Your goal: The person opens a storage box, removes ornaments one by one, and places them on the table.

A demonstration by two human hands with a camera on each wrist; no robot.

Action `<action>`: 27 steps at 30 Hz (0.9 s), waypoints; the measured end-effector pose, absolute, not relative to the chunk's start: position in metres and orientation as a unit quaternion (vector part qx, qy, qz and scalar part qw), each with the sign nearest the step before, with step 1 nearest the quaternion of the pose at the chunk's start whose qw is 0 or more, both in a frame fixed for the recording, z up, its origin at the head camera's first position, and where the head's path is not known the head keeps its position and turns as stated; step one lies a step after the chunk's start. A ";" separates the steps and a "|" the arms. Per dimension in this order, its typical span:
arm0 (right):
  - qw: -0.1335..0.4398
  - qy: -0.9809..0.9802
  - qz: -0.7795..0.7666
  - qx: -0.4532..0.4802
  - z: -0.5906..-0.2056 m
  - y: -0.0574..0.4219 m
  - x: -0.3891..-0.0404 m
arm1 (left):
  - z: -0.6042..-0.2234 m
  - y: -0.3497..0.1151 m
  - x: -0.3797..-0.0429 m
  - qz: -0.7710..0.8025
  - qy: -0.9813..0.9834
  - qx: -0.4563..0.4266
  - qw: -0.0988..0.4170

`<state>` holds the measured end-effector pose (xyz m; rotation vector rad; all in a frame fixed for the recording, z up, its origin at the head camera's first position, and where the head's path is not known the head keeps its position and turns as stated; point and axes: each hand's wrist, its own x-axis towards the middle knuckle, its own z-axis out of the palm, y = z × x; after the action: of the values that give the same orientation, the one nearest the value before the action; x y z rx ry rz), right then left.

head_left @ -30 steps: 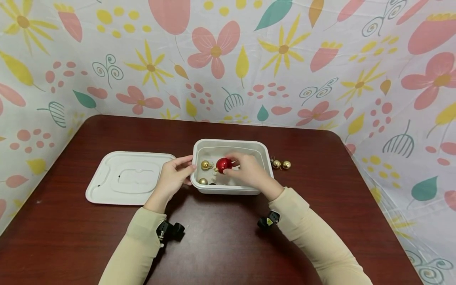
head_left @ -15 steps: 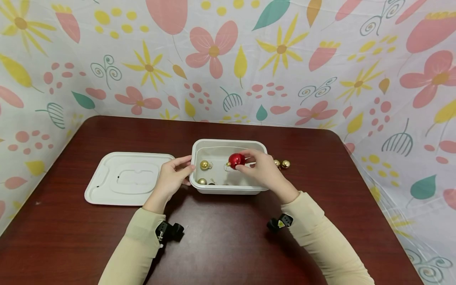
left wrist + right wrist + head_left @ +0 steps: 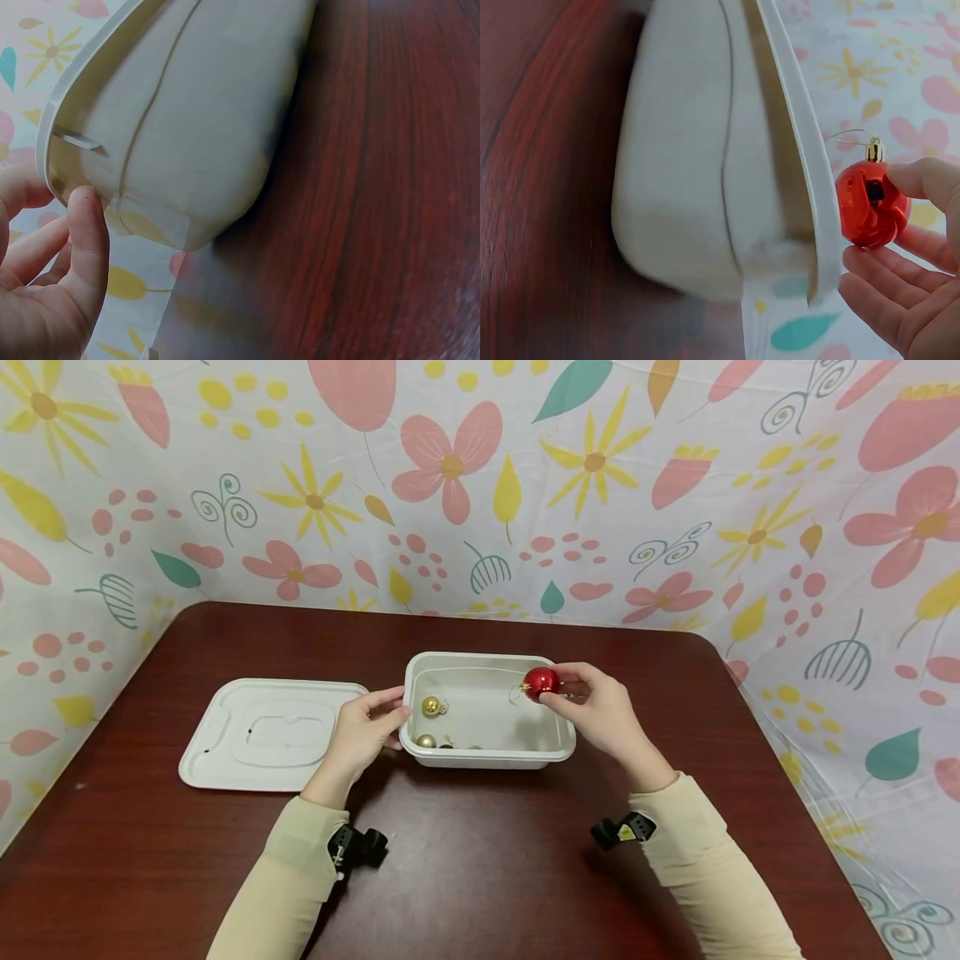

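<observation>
In the head view my right hand (image 3: 606, 706) pinches a shiny red Christmas ball (image 3: 542, 683) between thumb and fingers, over the right end of a white plastic box (image 3: 487, 758). The ball's gold cap and thin string loop point left. In the right wrist view the red ball (image 3: 871, 204) shows beside the box rim (image 3: 802, 135). My left hand (image 3: 360, 731) grips the box's left rim with thumb and fingers. Inside the box, a gold ball (image 3: 431, 706) lies at the left, and a duller gold ball (image 3: 426, 741) sits near the front-left corner.
A flat white lid (image 3: 258, 764) lies on the dark red wooden table (image 3: 480, 868), left of the box. Behind the table hangs a flower-patterned cloth (image 3: 450, 560). A small black camera is strapped to each wrist.
My right hand has carried the red ball up and rightward, from inside the box to its right rim. The gold balls on the table are now covered by that hand. My left hand stays put.
</observation>
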<state>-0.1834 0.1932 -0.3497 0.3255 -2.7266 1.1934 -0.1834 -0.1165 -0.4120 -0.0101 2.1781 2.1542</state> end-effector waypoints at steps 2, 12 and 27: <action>0.085 -0.908 0.396 0.103 -0.350 0.201 -0.183 | -0.412 -0.116 -0.183 0.702 0.711 -0.004 0.039; 0.111 -0.911 0.394 0.049 -0.362 0.240 -0.176 | -0.411 -0.116 -0.182 0.700 0.713 -0.003 0.039; 0.087 -0.943 0.321 0.002 -0.406 0.271 -0.180 | -0.412 -0.116 -0.182 0.694 0.719 -0.003 0.034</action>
<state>-0.1797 0.2712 -0.4062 0.0050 -2.8099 0.9550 -0.1824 -0.1162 -0.4116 -0.0082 2.2119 2.1347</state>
